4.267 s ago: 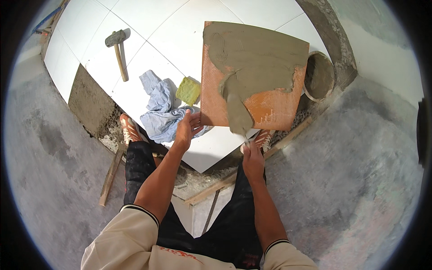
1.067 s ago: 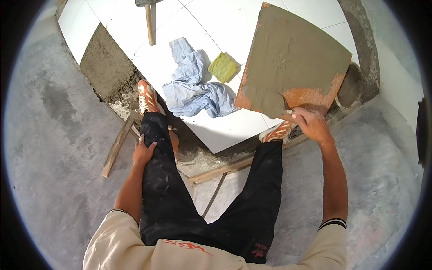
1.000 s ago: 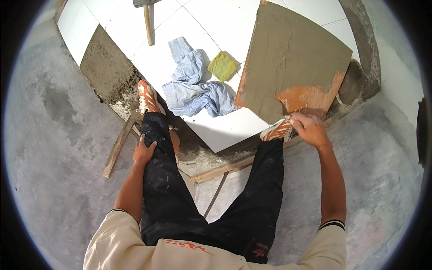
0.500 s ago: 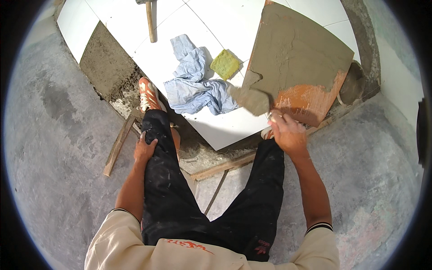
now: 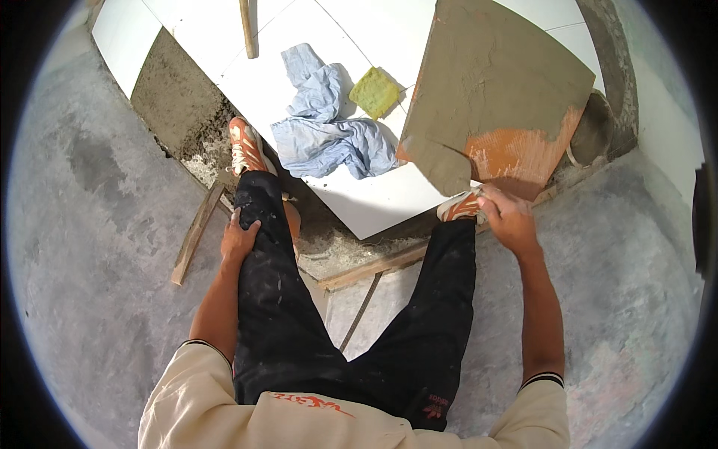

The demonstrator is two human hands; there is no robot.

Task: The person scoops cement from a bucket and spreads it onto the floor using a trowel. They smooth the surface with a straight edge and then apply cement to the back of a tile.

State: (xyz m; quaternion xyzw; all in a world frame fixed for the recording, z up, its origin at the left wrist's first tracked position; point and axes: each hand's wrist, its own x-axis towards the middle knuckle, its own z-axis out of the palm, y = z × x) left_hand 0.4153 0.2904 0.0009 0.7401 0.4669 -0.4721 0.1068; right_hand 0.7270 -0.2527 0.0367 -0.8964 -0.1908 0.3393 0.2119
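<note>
My right hand [image 5: 510,217] is closed round the handle of a trowel [image 5: 443,169], just beyond my right shoe. The mortar-smeared blade lies over the near left part of a large tile [image 5: 520,156], whose orange back shows through near its lower edge. Grey mortar [image 5: 501,75] coats most of that tile; it is hard to tell blade from mortar. My left hand [image 5: 239,236] rests on my left leg by the knee, thumb apart from the fingers, holding nothing.
White floor tiles [image 5: 374,206] carry a crumpled blue cloth [image 5: 329,142], a yellow sponge [image 5: 375,93] and a wooden-handled tool [image 5: 247,30]. A dark bucket [image 5: 591,131] stands right of the coated tile. A wooden strip [image 5: 198,233] lies left; bare mortar bed [image 5: 179,82] shows beyond it.
My right hand has moved right and slightly nearer me with the trowel. The blade, blurred over the white tile before, is now over the mortar-coated tile. My left hand stays on my leg.
</note>
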